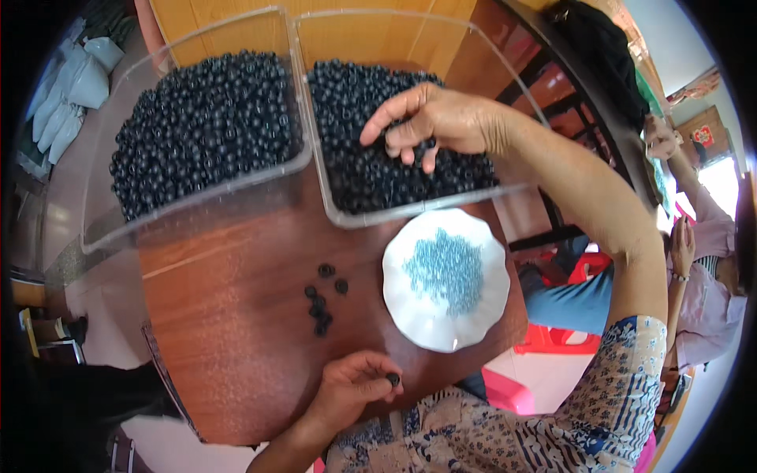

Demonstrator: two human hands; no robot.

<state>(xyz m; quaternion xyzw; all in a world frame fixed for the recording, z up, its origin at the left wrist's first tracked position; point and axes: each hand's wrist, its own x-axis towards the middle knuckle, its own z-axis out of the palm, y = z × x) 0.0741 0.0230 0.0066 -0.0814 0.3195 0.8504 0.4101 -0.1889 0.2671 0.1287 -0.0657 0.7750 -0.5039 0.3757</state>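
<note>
My left hand [353,386] is near the table's front edge, its thumb and fingers pinched on a black bead [393,380]. My right hand [445,122] hangs over the right clear plastic bin [347,219], which is filled with black beads [378,185]. Its fingers are bent but apart, and I see nothing held in them. Several loose black beads [318,303] lie on the brown table [229,331]. Right of them, a white scalloped plate [398,315] carries a patch of tiny pale blue beads [448,272].
A second clear bin [126,236] of black beads stands at the left, side by side with the first. White sacks [79,87] are piled at the far left. At the right, another person's hand [683,248] and arm show, beyond red and pink stools [552,339].
</note>
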